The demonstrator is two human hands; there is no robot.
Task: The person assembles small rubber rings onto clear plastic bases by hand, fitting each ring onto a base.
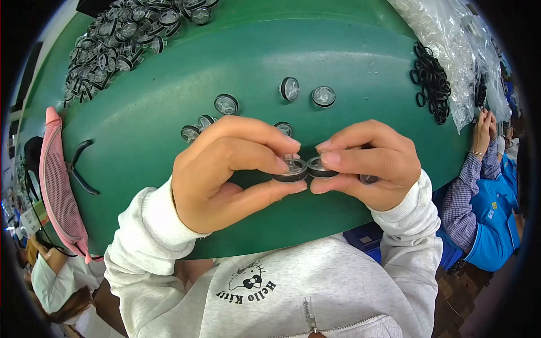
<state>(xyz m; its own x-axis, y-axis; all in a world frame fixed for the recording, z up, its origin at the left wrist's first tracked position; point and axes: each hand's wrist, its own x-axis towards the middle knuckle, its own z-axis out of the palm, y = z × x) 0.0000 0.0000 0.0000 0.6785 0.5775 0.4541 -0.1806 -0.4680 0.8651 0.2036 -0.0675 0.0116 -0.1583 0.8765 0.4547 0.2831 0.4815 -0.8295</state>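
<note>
In the middle of the frame, the left hand [205, 172] holds a clear wheel with black rim [291, 171] between the thumb and the fingers. The right hand [389, 166] pinches a second clear wheel [321, 168] in the same way. These two wheels are side by side, rim close to rim; I cannot tell surely if they touch. One more wheel [368, 179] shows partly under the right hand, and whether this hand holds it is not clear.

Beyond the hands, a few loose wheels [323, 96] lie on the green table [360, 62]. In the upper left there is a big heap of similar wheels [121, 42]. In the upper right, a pile of black rings [433, 84] lies beside a clear plastic bag [442, 39]. At the left edge of the table are a pink pouch [62, 180] and a tool with dark handles [83, 179]. At the far right sits a co-worker in a blue vest [493, 219].
</note>
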